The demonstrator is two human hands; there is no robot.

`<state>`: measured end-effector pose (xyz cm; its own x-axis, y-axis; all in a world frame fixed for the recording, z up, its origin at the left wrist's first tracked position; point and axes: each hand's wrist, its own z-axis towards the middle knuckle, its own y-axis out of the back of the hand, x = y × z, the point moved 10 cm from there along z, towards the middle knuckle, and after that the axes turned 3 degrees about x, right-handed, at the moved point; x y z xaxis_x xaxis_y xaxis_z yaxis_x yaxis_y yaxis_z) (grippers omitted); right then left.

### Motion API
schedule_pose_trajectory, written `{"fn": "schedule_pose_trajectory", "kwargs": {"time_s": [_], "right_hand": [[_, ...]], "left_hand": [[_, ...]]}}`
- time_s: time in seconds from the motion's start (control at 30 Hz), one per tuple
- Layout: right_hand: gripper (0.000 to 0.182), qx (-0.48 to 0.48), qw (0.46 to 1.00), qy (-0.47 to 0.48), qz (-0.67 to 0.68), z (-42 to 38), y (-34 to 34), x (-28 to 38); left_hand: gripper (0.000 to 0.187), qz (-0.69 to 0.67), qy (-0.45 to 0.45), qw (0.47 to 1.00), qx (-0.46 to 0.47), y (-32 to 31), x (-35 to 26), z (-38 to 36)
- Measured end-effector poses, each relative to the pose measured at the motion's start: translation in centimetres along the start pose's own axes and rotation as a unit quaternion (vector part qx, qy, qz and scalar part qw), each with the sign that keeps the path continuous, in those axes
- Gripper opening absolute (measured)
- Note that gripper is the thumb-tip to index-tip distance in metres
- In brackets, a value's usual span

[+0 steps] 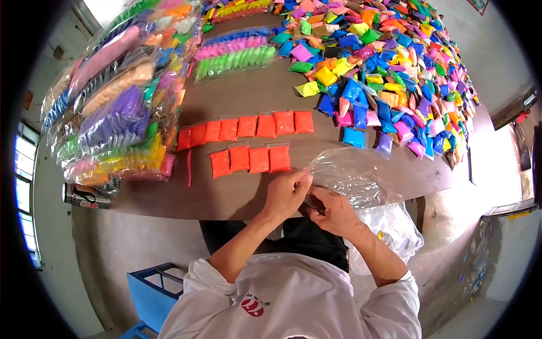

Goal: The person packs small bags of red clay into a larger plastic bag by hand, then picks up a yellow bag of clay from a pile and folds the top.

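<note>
Between my hands, at the table's front edge, is a clear plastic bag (355, 175), spread out to the right over the tabletop. My left hand (287, 195) pinches the bag's left end. Close beside it, my right hand (332, 210) has its fingers curled at the same end of the bag; its fingertips are partly hidden. Just beyond my left hand lie red-orange packets in two rows: a longer back row (247, 126) and a shorter front row (259, 160) of several packets.
Stacked bags of coloured packets (113, 107) rise at the left, with a metal flask (86, 196) below. Bagged green packets (236, 63) lie at the back. A heap of loose packets (389, 73) covers the right. A blue stool (152, 296) and white plastic bag (389, 231) are below.
</note>
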<state>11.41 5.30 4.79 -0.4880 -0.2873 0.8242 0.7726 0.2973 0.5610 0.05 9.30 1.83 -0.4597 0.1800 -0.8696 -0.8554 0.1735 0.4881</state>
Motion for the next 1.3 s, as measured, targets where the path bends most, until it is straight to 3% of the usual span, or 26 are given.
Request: {"fn": "schedule_pose_trajectory", "kwargs": {"time_s": [0.13, 0.2, 0.33, 0.4, 0.57, 0.73, 0.77, 0.8, 0.87, 0.93, 1.0, 1.07, 1.1, 1.2, 1.3], "right_hand": [[0.031, -0.017, 0.999, 0.035, 0.0, -0.2, -0.2, 0.2], [0.039, -0.058, 0.997, -0.009, 0.045, -0.8, 0.2, -1.0], [0.037, -0.035, 0.998, -0.048, 0.03, -1.1, -0.8, -2.6], [0.037, 0.01, 0.997, 0.046, -0.059, -0.8, -1.9, -0.5], [0.033, -0.002, 0.999, -0.043, 0.028, 0.0, -1.0, -1.1], [0.026, 0.038, 0.987, -0.016, -0.156, -0.1, 0.0, 1.4], [0.02, -0.067, 0.991, 0.034, -0.113, -0.1, 2.6, 4.4], [0.02, -0.064, 0.991, 0.035, -0.113, 0.0, 3.0, 5.5], [0.016, -0.169, 0.983, 0.042, -0.063, -0.3, 5.9, 7.3], [0.017, -0.172, 0.977, 0.091, -0.082, 1.4, 6.2, 9.5], [0.021, -0.098, 0.974, 0.152, -0.136, 4.1, 4.4, 10.6], [0.022, -0.051, 0.975, 0.152, -0.156, 7.1, 2.5, 9.2], [0.022, -0.02, 0.967, 0.151, -0.202, 8.6, 1.0, 8.2], [0.026, 0.039, 0.945, 0.143, -0.292, 11.9, -1.8, 6.1], [0.035, 0.091, 0.926, 0.098, -0.352, 13.2, -4.0, 3.9]], "left_hand": [[0.034, -0.011, 0.022, 1.0, -0.005, -0.4, 0.4, 0.0], [0.036, -0.013, 0.02, 1.0, -0.016, -0.3, 0.3, 0.0], [0.039, 0.018, 0.045, 0.999, -0.011, -0.6, 0.5, 0.2], [0.04, 0.026, 0.032, 0.999, -0.034, -0.6, 0.1, 0.2], [0.043, 0.022, 0.038, 0.998, -0.048, -0.3, 0.1, 0.3], [0.046, 0.042, 0.032, 0.998, -0.031, -0.9, -0.2, 0.2], [0.045, 0.026, 0.045, 0.999, -0.016, -1.2, 0.4, 0.3], [0.045, 0.009, 0.059, 0.998, 0.0, -1.6, 0.9, 0.2], [0.04, 0.021, 0.101, 0.994, 0.036, -2.3, 1.0, 0.2], [0.034, 0.106, -0.011, 0.994, -0.008, -3.1, -0.5, 0.1], [0.026, 0.106, 0.027, 0.994, 0.023, -4.2, -0.6, 0.2], [0.02, 0.082, -0.03, 0.992, -0.096, -2.4, -2.8, -0.7], [0.015, 0.102, -0.066, 0.987, -0.105, -3.0, -2.8, -0.7], [0.013, 0.111, -0.118, 0.983, -0.091, -3.9, -2.3, -0.8], [0.014, 0.111, -0.097, 0.987, -0.057, -3.9, -2.2, -0.7]]}}
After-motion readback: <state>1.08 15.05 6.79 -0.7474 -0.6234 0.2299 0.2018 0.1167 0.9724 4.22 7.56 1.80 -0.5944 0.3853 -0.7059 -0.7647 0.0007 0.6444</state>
